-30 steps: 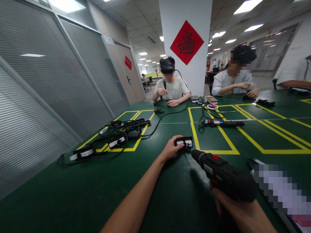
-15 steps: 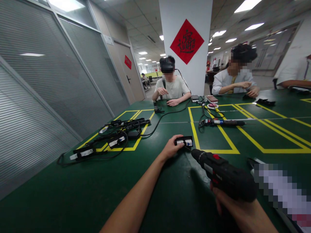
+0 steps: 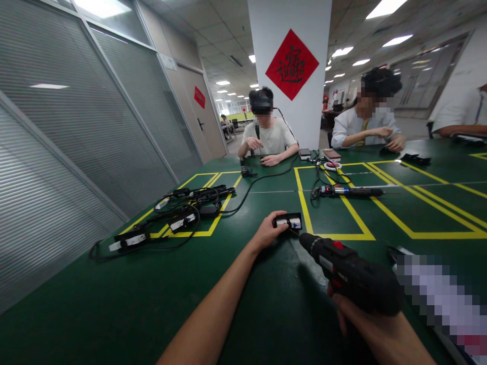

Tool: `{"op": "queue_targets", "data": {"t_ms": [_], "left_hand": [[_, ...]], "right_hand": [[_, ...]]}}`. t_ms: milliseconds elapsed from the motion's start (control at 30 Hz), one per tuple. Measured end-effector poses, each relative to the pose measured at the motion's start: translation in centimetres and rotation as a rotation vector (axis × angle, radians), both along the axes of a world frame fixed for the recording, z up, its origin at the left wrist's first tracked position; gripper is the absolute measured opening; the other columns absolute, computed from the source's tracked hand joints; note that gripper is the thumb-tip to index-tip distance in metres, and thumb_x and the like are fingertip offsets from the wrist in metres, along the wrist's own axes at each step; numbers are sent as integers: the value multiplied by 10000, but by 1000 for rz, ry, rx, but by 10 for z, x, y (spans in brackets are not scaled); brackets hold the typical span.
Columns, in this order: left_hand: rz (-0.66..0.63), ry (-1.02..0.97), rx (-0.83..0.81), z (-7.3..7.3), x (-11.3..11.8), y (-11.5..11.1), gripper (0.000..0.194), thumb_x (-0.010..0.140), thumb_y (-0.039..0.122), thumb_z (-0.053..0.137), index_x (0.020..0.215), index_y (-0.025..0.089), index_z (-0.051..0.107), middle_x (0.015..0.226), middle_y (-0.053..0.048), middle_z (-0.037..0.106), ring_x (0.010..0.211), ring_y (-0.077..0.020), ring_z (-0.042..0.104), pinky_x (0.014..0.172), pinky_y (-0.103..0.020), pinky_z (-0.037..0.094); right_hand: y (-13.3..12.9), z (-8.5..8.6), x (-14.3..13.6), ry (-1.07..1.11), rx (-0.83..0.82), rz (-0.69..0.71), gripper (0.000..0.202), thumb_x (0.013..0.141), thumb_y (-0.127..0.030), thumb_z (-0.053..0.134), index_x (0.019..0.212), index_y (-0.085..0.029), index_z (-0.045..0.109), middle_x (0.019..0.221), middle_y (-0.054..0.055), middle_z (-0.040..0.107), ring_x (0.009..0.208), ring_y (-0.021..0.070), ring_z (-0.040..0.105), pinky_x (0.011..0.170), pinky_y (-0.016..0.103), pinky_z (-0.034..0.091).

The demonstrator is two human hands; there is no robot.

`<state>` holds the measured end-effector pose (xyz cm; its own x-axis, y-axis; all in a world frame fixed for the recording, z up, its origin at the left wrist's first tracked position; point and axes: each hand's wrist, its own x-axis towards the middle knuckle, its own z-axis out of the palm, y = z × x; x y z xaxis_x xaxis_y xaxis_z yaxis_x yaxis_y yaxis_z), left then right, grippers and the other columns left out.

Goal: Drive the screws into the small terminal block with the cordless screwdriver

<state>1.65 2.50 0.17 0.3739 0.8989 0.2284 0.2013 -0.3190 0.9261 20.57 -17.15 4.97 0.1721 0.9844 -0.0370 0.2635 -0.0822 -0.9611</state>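
My left hand (image 3: 270,230) is closed around the left end of a small black case with white parts inside (image 3: 294,221), which rests on the green table (image 3: 160,299). My right hand (image 3: 348,306) grips the handle of a black cordless drill (image 3: 353,274) with red accents. The drill points forward and left, and its thin bit reaches the near edge of the case. Whether the tip touches a screw is too small to tell. The drill body hides part of my right fingers.
Black adapters and cables (image 3: 198,203) lie at left. A pen-shaped electric tool (image 3: 353,192) lies beyond the drill. Yellow tape (image 3: 342,236) marks rectangles on the table. A blurred flat object (image 3: 437,299) is at right. Two co-workers (image 3: 272,134) sit across, their hands on small parts.
Almost nothing differs. Both hands, the case and the drill keep their places; the view has shifted very slightly.
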Motion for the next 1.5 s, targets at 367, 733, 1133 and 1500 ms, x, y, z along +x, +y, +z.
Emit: {"op": "queue_targets", "data": {"t_ms": [367,733,1133,1500], "left_hand": [[-5,5,14,-3,0,2,459,718,267,586,1149,149,479,1072,-87,555,899,-166,555,820,-307,445],[-28,-13,2,-3,0,1,467,726,282,583,1160,150,469,1067,-95,558,900,-170,558,807,-304,448],[-29,-2,4,-2,-1,2,470,724,282,586,1158,151,464,1064,-88,558,898,-167,557,810,-300,449],[-43,6,12,0,-1,0,454,736,286,573,1156,153,462,1044,-83,560,875,-159,558,788,-289,452]], "right_hand": [[5,5,2,-159,42,18,214,664,-338,481,812,-188,517,617,36,625,349,151,579,326,283,498],[-4,23,-2,-51,-23,-43,194,649,-312,532,802,-195,540,565,17,630,380,170,580,344,280,476],[4,3,1,-108,-20,34,161,653,-334,524,739,-197,530,469,1,602,313,173,562,319,282,446],[2,8,2,-27,-22,-1,178,649,-319,546,781,-202,563,570,3,633,330,137,550,343,261,461]]}}
